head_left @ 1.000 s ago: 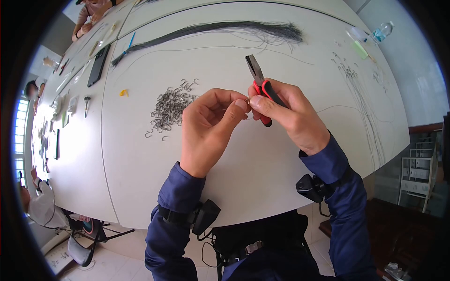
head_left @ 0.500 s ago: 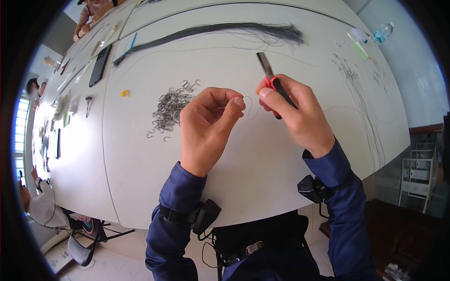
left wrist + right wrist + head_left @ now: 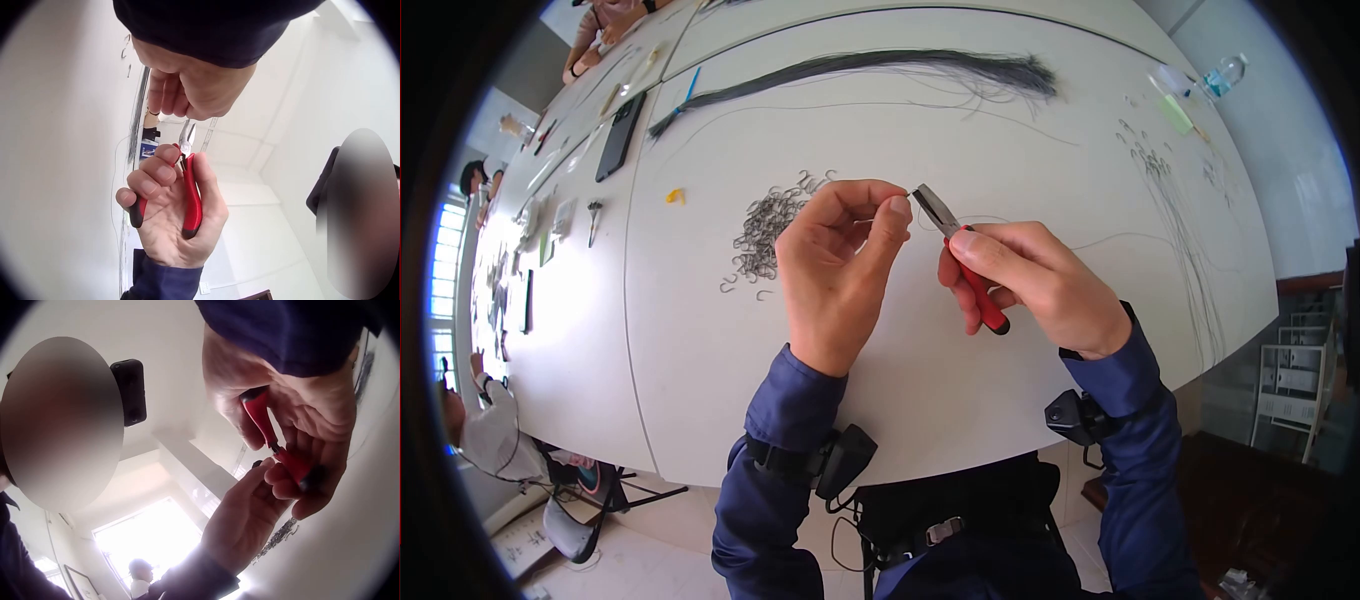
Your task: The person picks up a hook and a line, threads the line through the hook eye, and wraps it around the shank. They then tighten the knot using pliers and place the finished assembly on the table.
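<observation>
Thumb and forefinger of my left hand pinch a thin line, which curves out in a loose loop behind the pliers. Whether a hook is also in that pinch I cannot tell. My right hand grips pliers with red and black handles. Their metal tips point up and left, right at the left fingertips. In the left wrist view the pliers lie across the right palm, jaws slightly apart. A pile of small metal fish hooks lies on the table, partly behind the left hand.
Beyond the hands stretches a long bundle of dark line. Hooks with lines attached lie at the right. Farther left are a black phone and a small yellow piece. A plastic bottle stands at the far right edge.
The right hand has shifted its hold on the pliers and lowered them, bringing their tips to the left fingertips. Earlier its fingers touched the left ones, then drew apart. The left hand keeps its pinch.
</observation>
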Demonstrator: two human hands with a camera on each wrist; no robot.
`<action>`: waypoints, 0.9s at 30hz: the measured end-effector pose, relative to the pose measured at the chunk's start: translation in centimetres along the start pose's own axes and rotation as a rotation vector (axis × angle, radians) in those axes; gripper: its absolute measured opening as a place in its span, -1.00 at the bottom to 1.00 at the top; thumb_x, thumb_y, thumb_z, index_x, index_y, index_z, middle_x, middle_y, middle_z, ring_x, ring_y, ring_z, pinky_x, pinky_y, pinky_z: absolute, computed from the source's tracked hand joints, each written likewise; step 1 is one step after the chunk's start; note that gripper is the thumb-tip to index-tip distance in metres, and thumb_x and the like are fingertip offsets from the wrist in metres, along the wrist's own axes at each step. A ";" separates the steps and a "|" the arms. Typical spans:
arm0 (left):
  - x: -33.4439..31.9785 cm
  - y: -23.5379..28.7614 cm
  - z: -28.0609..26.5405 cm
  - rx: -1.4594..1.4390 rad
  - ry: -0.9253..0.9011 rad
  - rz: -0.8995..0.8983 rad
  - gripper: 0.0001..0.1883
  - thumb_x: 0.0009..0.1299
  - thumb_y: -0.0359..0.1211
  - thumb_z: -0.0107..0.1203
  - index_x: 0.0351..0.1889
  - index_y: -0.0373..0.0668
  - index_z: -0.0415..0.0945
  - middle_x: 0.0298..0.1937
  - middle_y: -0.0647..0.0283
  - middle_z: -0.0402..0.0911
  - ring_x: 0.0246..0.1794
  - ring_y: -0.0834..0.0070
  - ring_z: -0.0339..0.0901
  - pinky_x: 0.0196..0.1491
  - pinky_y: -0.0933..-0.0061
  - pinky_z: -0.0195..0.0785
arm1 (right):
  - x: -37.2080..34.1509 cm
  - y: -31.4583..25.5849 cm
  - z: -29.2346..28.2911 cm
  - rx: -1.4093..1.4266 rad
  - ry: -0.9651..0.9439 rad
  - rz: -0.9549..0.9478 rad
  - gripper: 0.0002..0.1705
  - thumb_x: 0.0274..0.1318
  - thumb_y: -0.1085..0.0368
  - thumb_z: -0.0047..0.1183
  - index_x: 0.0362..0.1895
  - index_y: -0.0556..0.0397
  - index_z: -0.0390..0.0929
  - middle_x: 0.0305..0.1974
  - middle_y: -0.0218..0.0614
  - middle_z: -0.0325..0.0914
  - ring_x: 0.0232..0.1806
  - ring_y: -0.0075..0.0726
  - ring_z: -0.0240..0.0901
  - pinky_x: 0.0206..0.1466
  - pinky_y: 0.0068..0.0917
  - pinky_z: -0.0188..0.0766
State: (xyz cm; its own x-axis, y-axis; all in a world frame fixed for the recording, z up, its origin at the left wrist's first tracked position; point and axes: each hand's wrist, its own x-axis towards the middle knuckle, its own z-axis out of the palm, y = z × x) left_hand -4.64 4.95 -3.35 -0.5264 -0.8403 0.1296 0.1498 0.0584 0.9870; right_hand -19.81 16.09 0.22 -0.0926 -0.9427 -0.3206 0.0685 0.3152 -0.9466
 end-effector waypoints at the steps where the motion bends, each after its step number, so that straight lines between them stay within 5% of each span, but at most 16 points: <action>1: 0.0 0.0 0.0 -0.002 -0.002 -0.006 -0.84 0.49 -0.45 0.17 -0.13 -0.40 0.57 -0.24 0.19 0.64 -0.22 0.53 0.61 -0.07 0.46 0.53 | 0.0 0.1 0.0 -0.010 0.005 0.003 -0.47 0.48 -0.04 -0.10 -0.36 0.18 0.53 -0.59 -0.43 0.44 -0.59 -0.56 0.36 -0.48 -0.57 0.26; 27: 0.0 -0.7 0.2 -0.065 0.025 0.021 -0.79 0.52 -0.36 0.17 -0.16 -0.39 0.55 -0.28 0.23 0.65 -0.29 0.57 0.61 -0.13 0.53 0.52 | -0.2 0.0 0.9 -0.034 0.046 -0.018 -0.44 0.47 -0.04 -0.08 -0.45 0.19 0.49 -0.64 -0.49 0.29 -0.64 -0.58 0.25 -0.57 -0.53 0.33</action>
State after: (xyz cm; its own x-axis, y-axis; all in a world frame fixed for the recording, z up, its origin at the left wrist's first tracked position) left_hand -4.91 4.99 -3.98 -0.5015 -0.8525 0.1473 0.2148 0.0422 0.9757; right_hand -18.93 16.20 0.29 -0.1390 -0.9424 -0.3041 0.0329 0.3025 -0.9526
